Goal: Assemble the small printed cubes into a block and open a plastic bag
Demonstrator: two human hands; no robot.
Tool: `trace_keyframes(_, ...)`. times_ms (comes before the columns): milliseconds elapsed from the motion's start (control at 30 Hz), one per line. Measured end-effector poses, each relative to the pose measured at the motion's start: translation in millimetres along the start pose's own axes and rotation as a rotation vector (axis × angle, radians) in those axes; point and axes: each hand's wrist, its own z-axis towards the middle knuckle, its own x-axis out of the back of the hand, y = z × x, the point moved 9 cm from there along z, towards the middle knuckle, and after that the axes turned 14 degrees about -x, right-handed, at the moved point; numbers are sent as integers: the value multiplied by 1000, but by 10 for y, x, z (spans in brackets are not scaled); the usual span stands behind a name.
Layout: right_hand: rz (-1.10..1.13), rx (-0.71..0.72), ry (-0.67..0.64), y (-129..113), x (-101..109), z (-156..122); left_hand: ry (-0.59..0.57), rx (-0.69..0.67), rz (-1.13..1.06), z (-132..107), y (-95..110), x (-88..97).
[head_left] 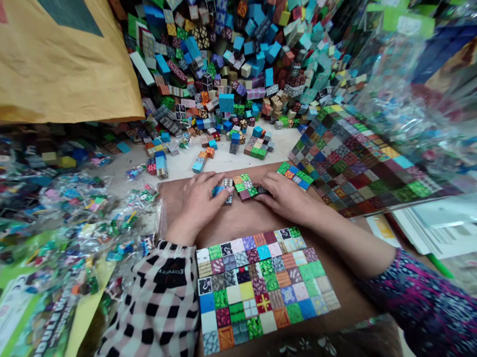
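Observation:
My left hand (pixel 200 202) and my right hand (pixel 285 197) rest on a brown board (pixel 244 221) and press from both sides on a short row of small printed cubes (pixel 242 186). Fingers of both hands touch the row's ends. Closer to me on the board lies a flat grid of patterned cubes (pixel 260 286), several rows deep. A small cluster of green and red cubes (pixel 296 174) sits just right of my right hand.
A huge heap of loose coloured cubes (pixel 235 45) fills the back. A big flat grid of cubes (pixel 353 156) lies at the right, papers (pixel 441 226) below it. Plastic bags of pieces (pixel 76 219) crowd the left, a yellow cloth (pixel 48 60) above.

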Motion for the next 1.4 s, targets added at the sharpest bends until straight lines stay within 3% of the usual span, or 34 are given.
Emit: trace_keyframes(1400, 58, -41, -17, 7, -6, -40, 0, 6, 0, 12, -15, -17)
